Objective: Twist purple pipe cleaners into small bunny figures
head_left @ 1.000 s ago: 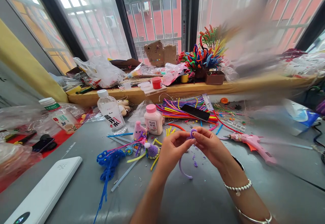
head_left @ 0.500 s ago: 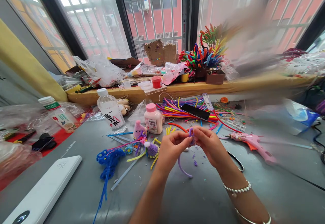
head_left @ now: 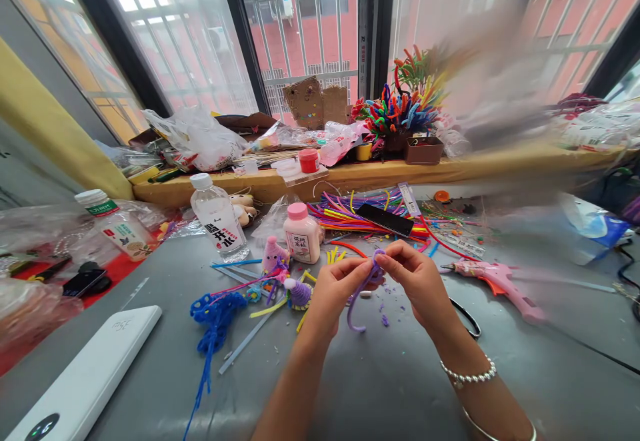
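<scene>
Crowding the grey surface [head_left: 380, 388]: pink bottle [head_left: 301, 233] just beyond the left hand [head_left: 333, 291], pink glue gun [head_left: 493, 280] right of the right hand [head_left: 417, 281]. Both hands raised, fingertips pinching a purple pipe cleaner [head_left: 361, 294] between them; its tail loops downward.

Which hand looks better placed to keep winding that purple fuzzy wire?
Probably the left hand: the purple pipe cleaner's loose tail hangs under its fingertips, free to swing round. The right hand pinches the coiled end, so it looks better suited to steadying.
</scene>
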Available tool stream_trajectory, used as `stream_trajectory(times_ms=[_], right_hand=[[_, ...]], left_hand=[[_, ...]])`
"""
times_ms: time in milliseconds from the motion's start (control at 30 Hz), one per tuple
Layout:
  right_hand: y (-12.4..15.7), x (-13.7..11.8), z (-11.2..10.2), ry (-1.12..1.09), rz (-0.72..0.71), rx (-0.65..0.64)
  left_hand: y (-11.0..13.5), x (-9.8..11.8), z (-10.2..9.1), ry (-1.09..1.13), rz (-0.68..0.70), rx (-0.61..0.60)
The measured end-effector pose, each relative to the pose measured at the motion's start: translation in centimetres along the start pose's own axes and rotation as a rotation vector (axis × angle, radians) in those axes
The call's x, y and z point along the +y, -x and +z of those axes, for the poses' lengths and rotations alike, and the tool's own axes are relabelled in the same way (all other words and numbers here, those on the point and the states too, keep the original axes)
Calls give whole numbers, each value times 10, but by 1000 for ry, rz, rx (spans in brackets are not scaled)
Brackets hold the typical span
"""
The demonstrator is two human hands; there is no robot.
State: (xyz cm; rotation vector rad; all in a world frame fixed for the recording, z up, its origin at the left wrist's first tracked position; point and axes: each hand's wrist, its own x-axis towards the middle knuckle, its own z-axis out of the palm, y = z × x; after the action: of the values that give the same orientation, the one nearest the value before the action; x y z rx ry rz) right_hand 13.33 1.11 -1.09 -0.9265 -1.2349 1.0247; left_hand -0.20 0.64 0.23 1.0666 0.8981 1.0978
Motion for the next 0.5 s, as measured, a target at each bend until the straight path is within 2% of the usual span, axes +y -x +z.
stream_trajectory(times_ms=[133,200,400,500], right_hand=[[0,-1,0,60,-107,19],[0,-2,1,0,-91,17],[1,1,3,-525,283,-148],[2,5,3,-690,392,-185]], left_hand=[[0,1,1,-7,6,13],[1,1,1,-18,11,11],[4,5,3,-19,-16,-60],[6,6,4,2,-27,-73]])
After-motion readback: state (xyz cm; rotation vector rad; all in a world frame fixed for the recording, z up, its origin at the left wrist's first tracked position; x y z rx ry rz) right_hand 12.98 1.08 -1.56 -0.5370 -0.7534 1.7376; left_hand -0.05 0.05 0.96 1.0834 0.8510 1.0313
